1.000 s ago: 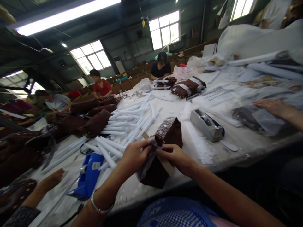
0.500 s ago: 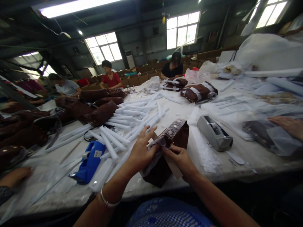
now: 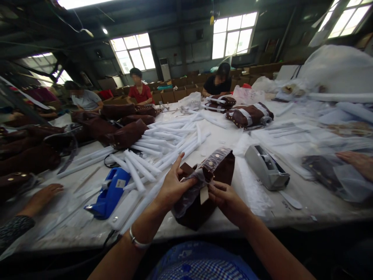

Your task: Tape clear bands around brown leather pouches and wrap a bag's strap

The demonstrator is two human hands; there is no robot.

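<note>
A dark brown studded boot (image 3: 217,171) lies on the white table (image 3: 221,140) in front of me, its shaft partly in clear plastic film. My left hand (image 3: 171,186) grips the film and the boot's top edge, forefinger stretched up. My right hand (image 3: 225,198) pinches a small beige tag (image 3: 204,194) against the boot's side.
Several white paper rolls (image 3: 163,146) lie left of the boot. A blue tape dispenser (image 3: 109,194) sits at front left, a grey one (image 3: 266,167) at right. More brown boots (image 3: 122,134) are piled left and far. Other people's hands (image 3: 40,198) rest at both table sides; people sit beyond.
My left hand has shifted its grip on the film and raised its forefinger. My right hand has slid down the boot's side onto the tag. The view has turned a little left.
</note>
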